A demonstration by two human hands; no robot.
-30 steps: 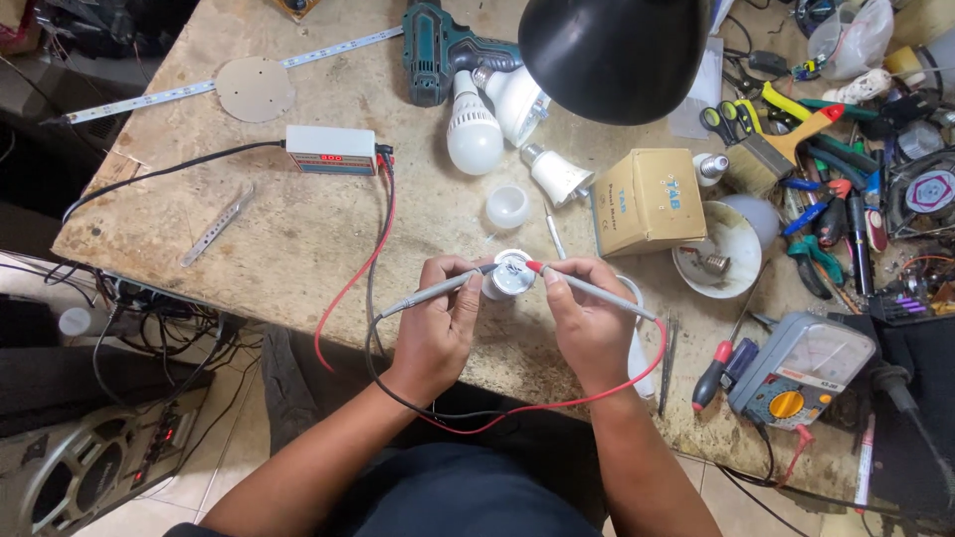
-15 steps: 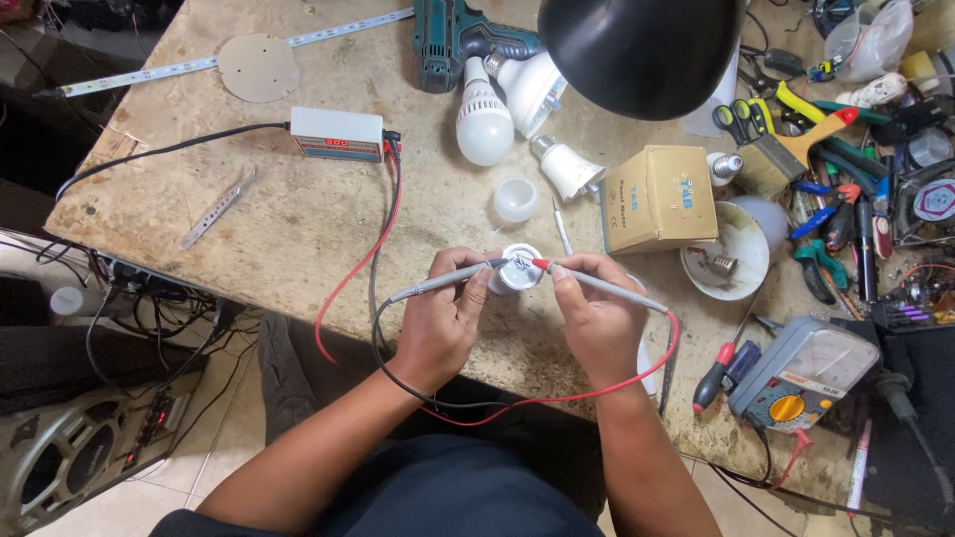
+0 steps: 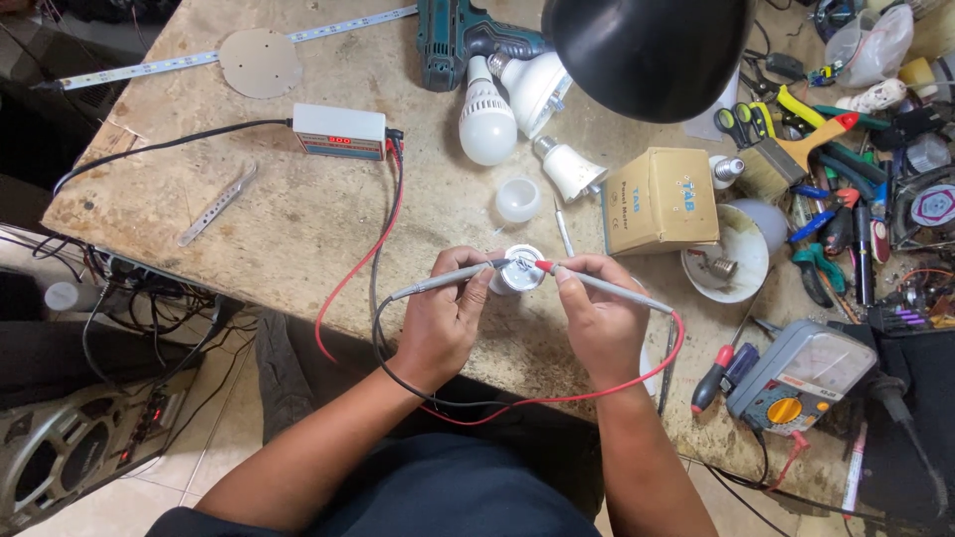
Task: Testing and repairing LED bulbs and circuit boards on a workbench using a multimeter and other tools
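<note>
My left hand (image 3: 448, 310) grips a grey test probe (image 3: 438, 282) with a black lead. In my right hand (image 3: 595, 316) is a second grey probe (image 3: 607, 286) with a red tip and red lead. Both tips touch a small round bulb base with a shiny LED plate (image 3: 519, 268) standing on the worn workbench (image 3: 298, 229) between my hands. The red and black leads run to a small white tester box (image 3: 338, 131) with a red display at the upper left.
White bulbs (image 3: 487, 119), a loose dome cover (image 3: 518, 199), a cardboard box (image 3: 660, 201), a black lamp shade (image 3: 647, 50), a cordless drill (image 3: 458, 35), tweezers (image 3: 217, 204), an LED strip and round disc (image 3: 259, 62); a multimeter (image 3: 806, 376), screwdriver and scattered tools at right.
My hands and the probes stay on the bulb base; only the camera view has shifted slightly.
</note>
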